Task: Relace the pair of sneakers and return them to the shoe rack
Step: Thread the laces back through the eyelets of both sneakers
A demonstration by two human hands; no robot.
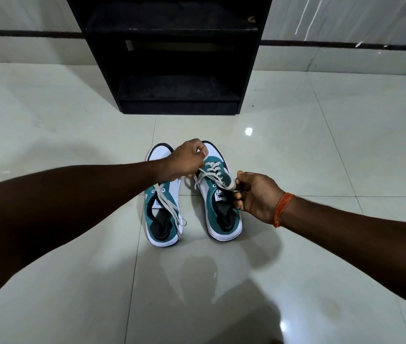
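Two teal-and-white sneakers stood side by side on the tiled floor (pixel 321 170). The left hand (pixel 187 161), fingers closed, pinched the white lace (pixel 210 173) of the right sneaker (pixel 218 194); the right hand (pixel 256 194), fingers curled, gripped the lace's other end. Below the left hand lay the left sneaker (pixel 163 214). Beyond both hands stood the black shoe rack (pixel 172 58).
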